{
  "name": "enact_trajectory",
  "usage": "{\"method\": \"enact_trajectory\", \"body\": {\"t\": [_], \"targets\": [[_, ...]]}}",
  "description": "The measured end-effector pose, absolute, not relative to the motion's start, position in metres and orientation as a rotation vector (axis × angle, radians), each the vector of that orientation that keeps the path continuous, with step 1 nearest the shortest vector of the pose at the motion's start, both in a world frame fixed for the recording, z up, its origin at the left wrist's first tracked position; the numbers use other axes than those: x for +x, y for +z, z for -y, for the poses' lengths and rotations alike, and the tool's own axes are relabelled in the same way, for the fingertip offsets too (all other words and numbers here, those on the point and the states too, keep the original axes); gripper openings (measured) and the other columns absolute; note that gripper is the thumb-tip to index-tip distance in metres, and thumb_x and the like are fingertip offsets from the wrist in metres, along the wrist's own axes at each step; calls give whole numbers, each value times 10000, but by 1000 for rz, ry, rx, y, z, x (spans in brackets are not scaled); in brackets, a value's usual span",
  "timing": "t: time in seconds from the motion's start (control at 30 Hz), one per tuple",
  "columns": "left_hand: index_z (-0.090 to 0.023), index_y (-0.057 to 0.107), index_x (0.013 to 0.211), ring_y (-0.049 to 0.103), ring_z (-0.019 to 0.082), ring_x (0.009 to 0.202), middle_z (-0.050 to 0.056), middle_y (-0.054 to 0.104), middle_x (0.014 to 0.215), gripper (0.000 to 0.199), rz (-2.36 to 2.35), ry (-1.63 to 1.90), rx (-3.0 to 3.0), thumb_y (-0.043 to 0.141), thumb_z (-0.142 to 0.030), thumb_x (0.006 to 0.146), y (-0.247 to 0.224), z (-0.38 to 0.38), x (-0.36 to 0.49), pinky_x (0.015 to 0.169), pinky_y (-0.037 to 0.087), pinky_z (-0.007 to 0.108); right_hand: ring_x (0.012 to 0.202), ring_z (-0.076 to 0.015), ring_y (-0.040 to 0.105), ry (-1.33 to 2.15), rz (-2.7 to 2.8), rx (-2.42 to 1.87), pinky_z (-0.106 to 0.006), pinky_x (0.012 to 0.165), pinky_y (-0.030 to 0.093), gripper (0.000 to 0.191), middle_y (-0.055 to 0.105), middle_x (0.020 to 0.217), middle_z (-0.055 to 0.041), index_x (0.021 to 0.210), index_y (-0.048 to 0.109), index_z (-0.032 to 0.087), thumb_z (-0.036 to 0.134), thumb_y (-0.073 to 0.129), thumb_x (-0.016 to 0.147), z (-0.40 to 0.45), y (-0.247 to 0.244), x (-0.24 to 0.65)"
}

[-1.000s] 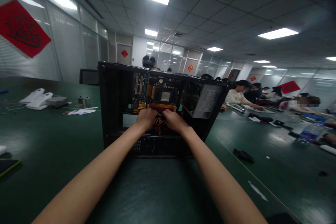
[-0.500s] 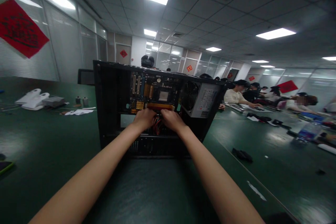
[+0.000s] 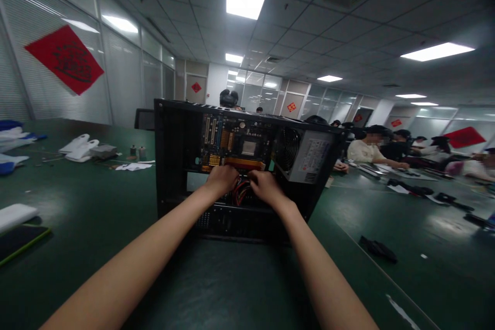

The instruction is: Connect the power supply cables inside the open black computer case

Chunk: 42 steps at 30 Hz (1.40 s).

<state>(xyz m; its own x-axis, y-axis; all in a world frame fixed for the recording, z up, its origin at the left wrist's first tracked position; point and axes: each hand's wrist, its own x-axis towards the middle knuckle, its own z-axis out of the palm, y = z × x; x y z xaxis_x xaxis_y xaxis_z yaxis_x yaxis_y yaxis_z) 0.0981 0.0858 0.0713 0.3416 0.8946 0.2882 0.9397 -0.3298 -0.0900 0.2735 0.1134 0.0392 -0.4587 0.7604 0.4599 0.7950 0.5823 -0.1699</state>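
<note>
A black computer case (image 3: 166,165) stands upright with its open side facing me. Inside is a motherboard (image 3: 232,134) with a bare silver processor square (image 3: 249,148), and a power supply (image 3: 307,157) sits at the upper right. My left hand (image 3: 223,180) is curled by the left part of the orange-red memory slots (image 3: 244,164) along the board's lower edge. By their right end, my right hand (image 3: 267,186) has its fingers bent together. Both hands' fingertips are partly hidden, and anything they grip cannot be made out. Red, black and yellow cables (image 3: 241,192) hang between the hands.
On the green table (image 3: 216,283), a phone with a green edge (image 3: 23,242) lies at left. White plastic bags (image 3: 79,148) and a grey box (image 3: 103,151) are farther back. A black cloth-like item (image 3: 378,249) lies at right. Other people (image 3: 367,149) sit along the far right.
The view has turned a little to the left, so the case appears farther right and lower. Both hands stay at the memory slots, and more of the cables shows between them.
</note>
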Motion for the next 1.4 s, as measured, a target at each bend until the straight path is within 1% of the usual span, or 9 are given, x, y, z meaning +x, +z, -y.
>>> {"method": "enact_trajectory", "body": {"t": [0.1, 0.23, 0.33, 0.67, 0.97, 1.13, 1.27, 1.33, 1.4], "targets": [[-155, 734, 1008, 685, 317, 946, 183, 720, 1011, 352, 1654, -267, -2367, 421, -297, 933, 72, -85, 98, 777, 523, 395, 1033, -192, 651, -84, 2307, -1287, -240, 882, 449, 255, 715, 1076, -99, 1097, 686, 155, 121, 524, 903, -116, 38, 275], [-177, 730, 1022, 689, 320, 935, 171, 721, 1014, 359, 1633, -291, -2383, 408, -312, 939, 71, -83, 96, 756, 522, 391, 1019, -203, 660, -91, 2322, -1378, -247, 869, 459, 279, 725, 1052, -95, 1083, 719, 191, 133, 505, 913, -114, 43, 272], [-200, 735, 1025, 696, 311, 914, 159, 726, 999, 365, 1642, -305, -2404, 402, -324, 941, 70, -83, 95, 750, 520, 384, 1015, -206, 663, -111, 2325, -1435, -246, 864, 463, 290, 725, 1051, -98, 1112, 717, 200, 154, 506, 919, -112, 45, 270], [-182, 744, 982, 692, 313, 909, 169, 724, 961, 351, 1661, -378, -2380, 421, -300, 911, 64, -90, 95, 739, 520, 383, 1040, -210, 653, -138, 2307, -1520, -254, 894, 449, 295, 718, 1073, -104, 1118, 718, 208, 176, 501, 921, -113, 47, 268], [-254, 749, 1016, 689, 238, 957, 88, 747, 1002, 316, 1692, -484, -2414, 457, -314, 909, 64, -95, 86, 778, 492, 293, 977, -186, 666, -126, 2151, -1524, -224, 785, 445, 231, 723, 1020, -97, 1047, 707, 181, 268, 511, 961, -99, 55, 270], [-226, 732, 1046, 680, 232, 989, 89, 747, 1033, 387, 1679, -745, -2358, 382, -368, 964, 72, -68, 74, 796, 474, 291, 873, -195, 683, -280, 2060, -1577, -243, 714, 447, 346, 725, 935, -102, 949, 689, 168, 353, 403, 1012, -70, 59, 280], [-219, 733, 911, 694, 233, 868, 86, 750, 962, 456, 1612, -744, -2329, 329, -419, 982, 58, -30, 72, 705, 459, 300, 732, -234, 690, -439, 2036, -1744, -286, 642, 436, 514, 714, 817, -134, 878, 700, 164, 443, 295, 1025, -40, 41, 295], [-195, 720, 837, 691, 225, 784, 98, 745, 876, 518, 1612, -701, -2281, 280, -420, 992, 44, -15, 74, 664, 444, 299, 735, -236, 684, -477, 2063, -1745, -298, 665, 425, 548, 705, 791, -142, 851, 697, 157, 454, 271, 1027, -26, 27, 300], [-180, 715, 814, 686, 218, 759, 103, 739, 842, 539, 1598, -690, -2238, 260, -404, 996, 31, -6, 78, 655, 434, 299, 793, -238, 670, -531, 2094, -1679, -310, 713, 413, 508, 699, 813, -137, 854, 683, 148, 470, 325, 1016, -14, 15, 302]]}}
